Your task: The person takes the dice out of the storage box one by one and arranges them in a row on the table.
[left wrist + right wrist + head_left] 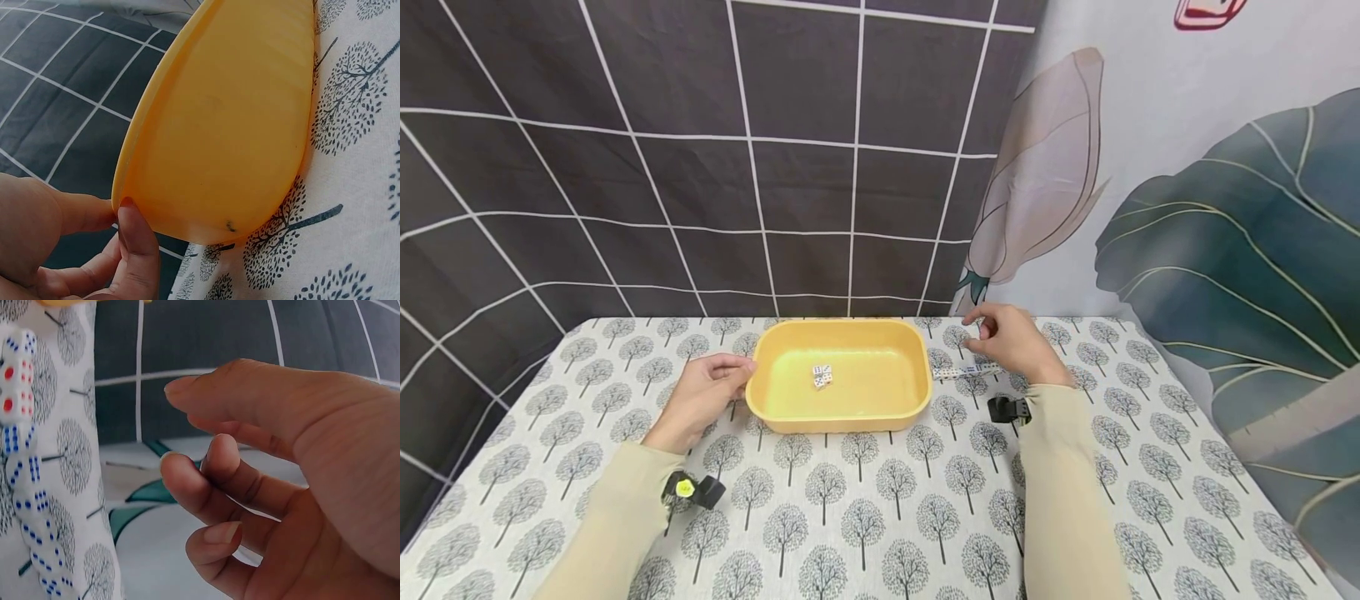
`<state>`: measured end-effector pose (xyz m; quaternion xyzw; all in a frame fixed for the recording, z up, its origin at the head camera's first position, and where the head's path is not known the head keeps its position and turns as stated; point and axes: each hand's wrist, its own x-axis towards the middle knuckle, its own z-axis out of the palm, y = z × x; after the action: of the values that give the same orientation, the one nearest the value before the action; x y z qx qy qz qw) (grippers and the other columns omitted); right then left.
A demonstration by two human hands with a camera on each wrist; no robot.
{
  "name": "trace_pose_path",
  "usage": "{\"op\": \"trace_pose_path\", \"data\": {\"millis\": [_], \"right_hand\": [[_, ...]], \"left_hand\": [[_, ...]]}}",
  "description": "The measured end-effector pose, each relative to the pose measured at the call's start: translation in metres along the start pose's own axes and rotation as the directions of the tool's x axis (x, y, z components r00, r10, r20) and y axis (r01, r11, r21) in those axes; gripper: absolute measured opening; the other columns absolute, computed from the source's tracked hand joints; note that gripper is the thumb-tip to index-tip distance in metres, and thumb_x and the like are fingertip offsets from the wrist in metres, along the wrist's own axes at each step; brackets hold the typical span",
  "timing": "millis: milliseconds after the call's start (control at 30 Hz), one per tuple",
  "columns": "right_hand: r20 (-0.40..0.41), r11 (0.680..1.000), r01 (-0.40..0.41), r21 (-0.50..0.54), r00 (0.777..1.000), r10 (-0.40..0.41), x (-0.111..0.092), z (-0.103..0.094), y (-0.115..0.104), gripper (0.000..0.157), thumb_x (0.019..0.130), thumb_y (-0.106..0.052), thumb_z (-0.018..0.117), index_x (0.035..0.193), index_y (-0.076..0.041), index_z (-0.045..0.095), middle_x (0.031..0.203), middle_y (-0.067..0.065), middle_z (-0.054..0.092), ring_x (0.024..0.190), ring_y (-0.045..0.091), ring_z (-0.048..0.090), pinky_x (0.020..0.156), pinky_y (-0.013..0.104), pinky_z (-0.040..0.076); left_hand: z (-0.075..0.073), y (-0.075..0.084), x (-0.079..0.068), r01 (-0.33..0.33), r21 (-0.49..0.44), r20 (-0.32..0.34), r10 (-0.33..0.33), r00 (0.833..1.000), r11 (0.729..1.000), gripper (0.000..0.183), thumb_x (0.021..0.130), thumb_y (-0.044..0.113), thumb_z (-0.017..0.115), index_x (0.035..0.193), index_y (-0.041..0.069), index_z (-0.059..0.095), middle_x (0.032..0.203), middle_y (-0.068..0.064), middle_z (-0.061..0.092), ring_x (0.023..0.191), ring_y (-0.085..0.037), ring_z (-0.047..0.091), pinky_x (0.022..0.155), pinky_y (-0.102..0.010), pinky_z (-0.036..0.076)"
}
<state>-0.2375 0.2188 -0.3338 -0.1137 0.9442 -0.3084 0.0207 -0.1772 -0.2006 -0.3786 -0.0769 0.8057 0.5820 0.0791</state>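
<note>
A yellow plastic basin (880, 422) stands on the cloth in the middle of the head view. Inside it, left of centre, lie several white dice (822, 376) in a small cluster. My left hand (706, 395) pinches the basin's left rim between thumb and finger, as the left wrist view also shows. Right of the basin, a row of dice (24, 469) with blue and red pips lies on the cloth. Above that row hovers my right hand (1017, 340), thumb and fingers apart and loosely bent, holding nothing.
The table is covered by a white cloth (820, 533) printed with trees. Behind it hangs a dark curtain (797, 192) with a white grid. A pale curtain (1150, 108) with flower and leaf prints hangs at the right.
</note>
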Motion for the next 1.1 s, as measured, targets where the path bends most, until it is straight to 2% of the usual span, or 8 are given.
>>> {"op": "trace_pose_path", "data": {"millis": [400,667,767,800,900,1000,1033,1100], "right_hand": [[0.01,0.998,0.061,0.008,0.998,-0.061,0.007,0.019,-0.022,0.029,0.089,-0.012,0.077,0.116,-0.006,0.068,0.078,0.004,0.053,0.069,0.018,0.049,0.06,0.027,0.044],[0.01,0.994,0.1,-0.032,0.995,-0.1,0.012,0.03,-0.035,0.031,0.087,-0.014,0.078,0.116,-0.006,0.069,0.074,0.003,0.054,0.067,0.016,0.049,0.061,0.026,0.042],[0.008,0.992,0.125,-0.027,0.992,-0.125,0.013,0.033,-0.04,0.031,0.087,-0.013,0.078,0.116,-0.005,0.069,0.073,0.002,0.054,0.066,0.015,0.049,0.06,0.028,0.042],[0.006,0.99,0.138,-0.03,0.99,-0.138,0.014,0.035,-0.041,0.031,0.087,-0.013,0.078,0.116,-0.005,0.069,0.073,0.002,0.054,0.065,0.015,0.049,0.066,0.031,0.046],[0.01,0.987,0.158,-0.021,0.987,-0.158,0.015,0.04,-0.045,0.031,0.088,-0.012,0.078,0.116,-0.004,0.069,0.072,0.001,0.054,0.064,0.014,0.049,0.066,0.033,0.047],[0.022,0.987,0.163,-0.012,0.986,-0.163,0.017,0.045,-0.05,0.032,0.088,-0.012,0.078,0.118,-0.004,0.069,0.074,0.001,0.055,0.065,0.014,0.05,0.066,0.029,0.048],[0.03,0.987,0.161,-0.004,0.987,-0.161,0.017,0.046,-0.052,0.033,0.088,-0.012,0.079,0.118,-0.004,0.068,0.074,0.001,0.055,0.066,0.014,0.05,0.059,0.026,0.044],[0.042,0.987,0.164,-0.002,0.986,-0.163,0.017,0.05,-0.055,0.034,0.088,-0.013,0.079,0.119,-0.004,0.068,0.075,0.001,0.055,0.066,0.014,0.05,0.058,0.023,0.043]], "left_hand": [[0.0,-0.001,0.0,-0.008,0.004,-0.003,0.008,1.0,1.0,0.038,0.104,0.019,0.059,0.132,-0.007,0.055,0.098,0.001,0.071,0.079,-0.004,0.064,0.077,-0.021,0.059],[0.0,-0.001,0.001,-0.004,-0.002,-0.001,0.004,1.0,1.0,0.039,0.104,0.02,0.06,0.132,-0.006,0.055,0.099,0.0,0.071,0.08,-0.005,0.065,0.078,-0.02,0.06],[0.0,-0.001,0.002,-0.008,-0.007,-0.001,0.008,1.0,1.0,0.039,0.104,0.02,0.06,0.132,-0.006,0.056,0.099,0.0,0.071,0.08,-0.005,0.065,0.078,-0.02,0.06],[0.0,-0.001,0.002,-0.008,-0.007,-0.001,0.008,1.0,1.0,0.039,0.104,0.02,0.06,0.132,-0.006,0.056,0.098,0.001,0.071,0.079,-0.005,0.065,0.078,-0.02,0.06],[0.0,-0.002,0.003,-0.007,-0.007,-0.002,0.007,1.0,1.0,0.039,0.104,0.021,0.06,0.132,-0.006,0.056,0.098,0.002,0.071,0.079,-0.005,0.065,0.078,-0.021,0.06],[0.0,-0.001,0.003,-0.005,-0.006,-0.002,0.005,1.0,1.0,0.039,0.104,0.021,0.06,0.132,-0.006,0.056,0.097,0.002,0.071,0.079,-0.004,0.065,0.078,-0.021,0.059],[0.0,-0.001,0.002,-0.004,-0.005,-0.003,0.004,1.0,1.0,0.039,0.104,0.021,0.06,0.132,-0.006,0.056,0.097,0.002,0.071,0.079,-0.004,0.065,0.078,-0.02,0.059],[0.0,-0.001,0.002,-0.003,-0.004,-0.002,0.003,1.0,1.0,0.039,0.104,0.021,0.06,0.133,-0.006,0.056,0.098,0.002,0.071,0.08,-0.004,0.065,0.078,-0.02,0.059]]}}
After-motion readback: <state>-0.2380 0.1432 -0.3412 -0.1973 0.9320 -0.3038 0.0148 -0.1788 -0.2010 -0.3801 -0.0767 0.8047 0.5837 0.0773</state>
